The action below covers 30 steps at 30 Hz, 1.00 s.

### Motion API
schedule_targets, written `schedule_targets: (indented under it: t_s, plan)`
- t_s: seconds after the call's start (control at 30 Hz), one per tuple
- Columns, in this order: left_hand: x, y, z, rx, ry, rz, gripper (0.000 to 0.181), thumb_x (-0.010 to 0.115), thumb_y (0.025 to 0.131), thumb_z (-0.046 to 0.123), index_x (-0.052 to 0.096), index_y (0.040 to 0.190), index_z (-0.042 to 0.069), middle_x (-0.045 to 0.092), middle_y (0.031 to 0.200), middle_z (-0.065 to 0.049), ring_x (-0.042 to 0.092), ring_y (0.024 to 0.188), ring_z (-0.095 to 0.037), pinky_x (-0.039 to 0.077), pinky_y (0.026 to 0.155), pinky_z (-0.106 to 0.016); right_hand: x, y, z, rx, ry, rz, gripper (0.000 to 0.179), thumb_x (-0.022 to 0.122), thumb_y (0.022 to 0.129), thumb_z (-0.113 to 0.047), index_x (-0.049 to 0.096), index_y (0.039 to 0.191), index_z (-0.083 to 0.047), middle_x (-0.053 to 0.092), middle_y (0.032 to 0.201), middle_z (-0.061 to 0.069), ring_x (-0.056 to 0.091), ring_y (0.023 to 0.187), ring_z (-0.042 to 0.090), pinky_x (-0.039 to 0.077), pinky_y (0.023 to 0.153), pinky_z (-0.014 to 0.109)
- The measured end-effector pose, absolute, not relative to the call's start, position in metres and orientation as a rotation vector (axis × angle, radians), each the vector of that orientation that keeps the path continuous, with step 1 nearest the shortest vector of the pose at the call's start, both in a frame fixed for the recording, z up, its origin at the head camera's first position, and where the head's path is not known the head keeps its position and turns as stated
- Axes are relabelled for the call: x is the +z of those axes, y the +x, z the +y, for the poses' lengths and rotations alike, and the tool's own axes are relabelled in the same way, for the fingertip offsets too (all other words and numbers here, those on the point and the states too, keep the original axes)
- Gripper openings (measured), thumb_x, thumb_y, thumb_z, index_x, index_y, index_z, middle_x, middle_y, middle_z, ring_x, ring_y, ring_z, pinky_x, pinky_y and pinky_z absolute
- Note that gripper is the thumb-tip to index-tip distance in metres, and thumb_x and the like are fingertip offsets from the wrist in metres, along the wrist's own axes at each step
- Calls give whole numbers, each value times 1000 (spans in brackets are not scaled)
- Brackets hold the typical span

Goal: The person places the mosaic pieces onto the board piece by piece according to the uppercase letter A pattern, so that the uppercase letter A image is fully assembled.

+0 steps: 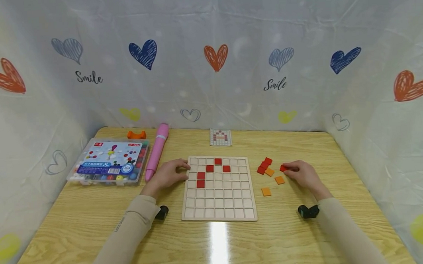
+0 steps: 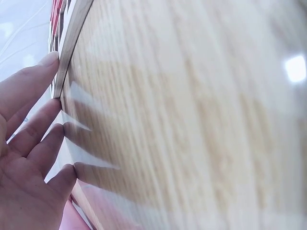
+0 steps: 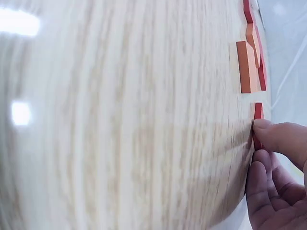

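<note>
A wooden grid board (image 1: 219,216) lies flat on the table, with several red square tiles (image 1: 201,179) set in its upper cells. At the board's left edge is my left hand (image 1: 168,173). Its thumb rests at the rim and its fingertips touch the edge, spread and mostly straight in the left wrist view. My right hand (image 1: 303,177) pinches a red tile (image 3: 258,110) between thumb and fingers, close on the tabletop. Beside it lie loose red tiles (image 1: 264,166) and orange tiles (image 1: 280,180).
Behind the board lies a small pattern card (image 1: 220,137). At the left are a clear plastic case (image 1: 109,161) of coloured parts, a pink tube (image 1: 157,150) and an orange piece (image 1: 136,135). A printed curtain (image 1: 180,85) surrounds the table.
</note>
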<state>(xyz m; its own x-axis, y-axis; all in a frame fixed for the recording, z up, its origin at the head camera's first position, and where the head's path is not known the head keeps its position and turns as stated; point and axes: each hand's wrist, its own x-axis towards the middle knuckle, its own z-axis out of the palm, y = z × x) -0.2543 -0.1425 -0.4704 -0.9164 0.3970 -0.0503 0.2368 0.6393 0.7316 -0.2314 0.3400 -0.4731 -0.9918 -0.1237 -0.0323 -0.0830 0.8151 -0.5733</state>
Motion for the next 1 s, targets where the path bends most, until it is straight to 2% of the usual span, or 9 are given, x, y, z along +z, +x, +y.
schedule_targets:
  t_s: [0.33,0.57,0.83,1.0]
  plan:
    - [-470,-254,-142,1138,519,2651,30,71,92,8,70,121,2,52,148,-19,37,145,-42,29,121,-55,-473,-233,343,-846,-264,2952,35,66,97,-14,66,127,2,63,121,26,58,113,43,49,96,59]
    - [-469,-254,-141,1133,514,2652,30,72,91,9,70,121,3,53,148,-19,38,145,-41,29,121,-55,-471,-235,342,-842,-199,2985,38,63,99,-19,64,132,1,61,125,28,57,119,46,48,100,60]
    - [-469,-255,-142,1148,520,2648,30,72,91,8,70,120,2,53,148,-19,37,145,-42,29,121,-55,-449,-227,311,-985,-244,3023,39,65,99,-19,64,132,1,59,121,27,65,110,44,56,91,55]
    - [-471,-253,-142,1135,564,2693,29,72,90,8,71,118,2,54,146,-21,40,142,-44,32,119,-57,-440,-224,284,-1067,-266,2966,39,66,98,-20,64,133,-2,59,123,23,66,108,39,59,83,43]
